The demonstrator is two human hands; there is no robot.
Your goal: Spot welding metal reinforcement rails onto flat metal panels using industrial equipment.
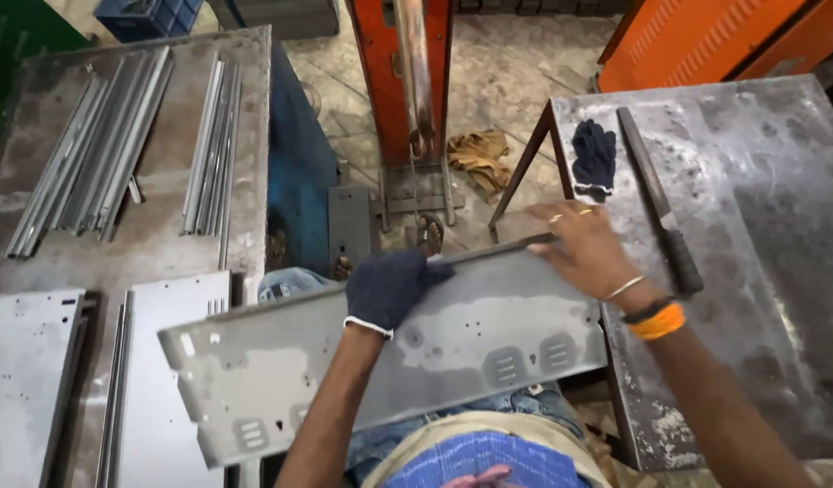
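Note:
A long grey sheet-metal panel (471, 339) with punched slots and small holes lies tilted across my lap. My left hand (389, 287), in a dark blue glove, grips the panel's far edge near its middle. My right hand (586, 246) is bare, wears rings and wrist bands, and holds the panel's far right corner against the edge of the steel table (760, 298) on my right.
A spare dark glove (594, 155) and a long file with a black handle (660, 210) lie on the right table. The left bench (163, 235) carries bundles of metal strips (100, 149) and flat panels (28, 380). An orange machine column (412, 81) stands ahead.

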